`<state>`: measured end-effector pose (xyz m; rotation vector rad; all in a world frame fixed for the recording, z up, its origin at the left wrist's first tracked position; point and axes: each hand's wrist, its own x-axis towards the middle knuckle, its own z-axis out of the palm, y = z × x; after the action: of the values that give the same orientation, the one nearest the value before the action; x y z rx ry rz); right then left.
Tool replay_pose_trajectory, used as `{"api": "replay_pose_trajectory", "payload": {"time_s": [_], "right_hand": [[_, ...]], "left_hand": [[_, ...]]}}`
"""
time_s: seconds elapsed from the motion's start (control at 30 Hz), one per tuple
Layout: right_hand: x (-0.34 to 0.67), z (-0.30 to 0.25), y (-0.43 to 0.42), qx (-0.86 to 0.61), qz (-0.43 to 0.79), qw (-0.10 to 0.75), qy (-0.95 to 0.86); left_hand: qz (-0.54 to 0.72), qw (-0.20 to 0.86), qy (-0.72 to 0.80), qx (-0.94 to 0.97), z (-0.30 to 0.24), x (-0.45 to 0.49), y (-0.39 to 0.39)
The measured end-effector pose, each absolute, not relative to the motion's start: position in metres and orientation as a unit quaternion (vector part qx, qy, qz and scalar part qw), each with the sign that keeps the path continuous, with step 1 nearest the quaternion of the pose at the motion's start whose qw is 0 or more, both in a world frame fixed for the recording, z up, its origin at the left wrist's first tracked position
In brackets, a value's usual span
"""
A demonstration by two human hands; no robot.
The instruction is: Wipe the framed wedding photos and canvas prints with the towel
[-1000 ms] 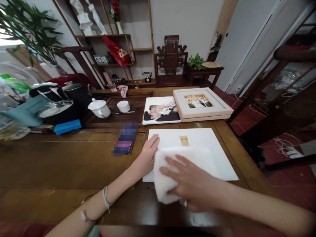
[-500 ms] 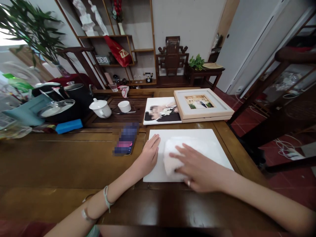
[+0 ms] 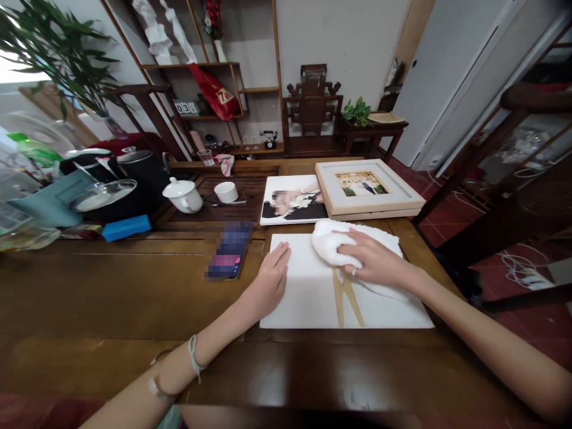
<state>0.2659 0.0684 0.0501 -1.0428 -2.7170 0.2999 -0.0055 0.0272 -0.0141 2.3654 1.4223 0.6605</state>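
Observation:
A white board (image 3: 308, 295) lies flat on the wooden table (image 3: 111, 292), with a tan wooden stand piece (image 3: 346, 298) showing on it. My left hand (image 3: 270, 280) rests flat and open on the board's left edge. My right hand (image 3: 375, 259) presses a white fluffy cloth (image 3: 328, 241) onto the far part of the board, fingers curled over it.
A blurred phone (image 3: 229, 250) lies left of the board. Behind it are a photo print (image 3: 292, 199) and a framed photo (image 3: 366, 187). A white teapot (image 3: 182, 195), cup (image 3: 226, 191), pots (image 3: 105, 193) and a blue box (image 3: 126, 227) crowd the left. A chair (image 3: 513, 196) stands at right.
My right hand has slid the cloth from the board's near edge to its far edge, uncovering the tan stand piece. The left hand has stayed put.

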Motion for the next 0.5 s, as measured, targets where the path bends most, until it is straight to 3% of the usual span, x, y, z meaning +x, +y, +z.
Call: {"api": "replay_pose_trajectory", "payload": {"time_s": [0.1,0.37,0.5], "right_hand": [[0.273,0.049,0.066,-0.381,0.097,0.100,-0.914],[0.300,0.090,-0.037,-0.386,0.259,-0.041,-0.884],[0.310,0.095,-0.043,-0.394,0.278,-0.064,-0.874]], "left_hand": [[0.239,0.150,0.494,0.823,-0.014,-0.005,0.027],[0.219,0.151,0.500,0.824,-0.015,-0.005,0.028],[0.215,0.154,0.503,0.823,-0.015,-0.005,0.028]]}}
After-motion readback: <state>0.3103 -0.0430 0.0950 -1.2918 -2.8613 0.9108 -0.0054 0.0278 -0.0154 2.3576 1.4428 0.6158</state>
